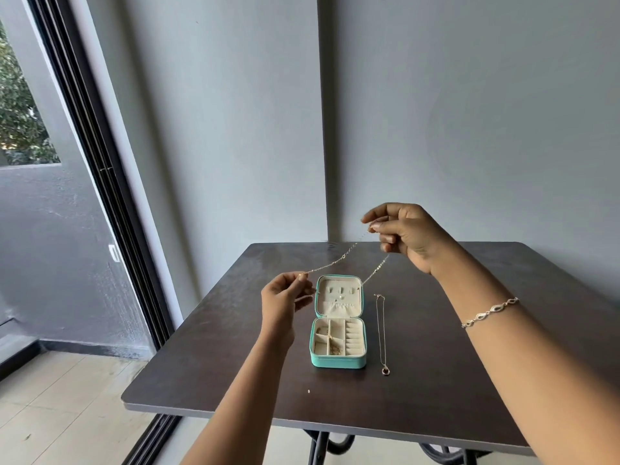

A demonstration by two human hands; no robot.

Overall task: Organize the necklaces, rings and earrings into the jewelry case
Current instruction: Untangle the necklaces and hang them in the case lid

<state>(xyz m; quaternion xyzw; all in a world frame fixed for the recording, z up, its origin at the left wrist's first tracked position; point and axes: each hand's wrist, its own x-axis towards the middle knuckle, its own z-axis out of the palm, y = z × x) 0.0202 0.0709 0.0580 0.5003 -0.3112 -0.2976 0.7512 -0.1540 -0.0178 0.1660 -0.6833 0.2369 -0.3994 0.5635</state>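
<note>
**Chain stretched between both hands above the open case**

Left hand: thumb and forefinger pinch one end of the thin chain; the other fingers are curled. Right hand: fingertips pinch the chain higher up, and the rest are folded in. A second run of chain drops from the right fingers toward the lid of the jewelry case. The case lies open on the table, below and between the two pinches. A second necklace lies flat below the right fingers, just beside the case, untouched. Bracelet on the right wrist.
</note>
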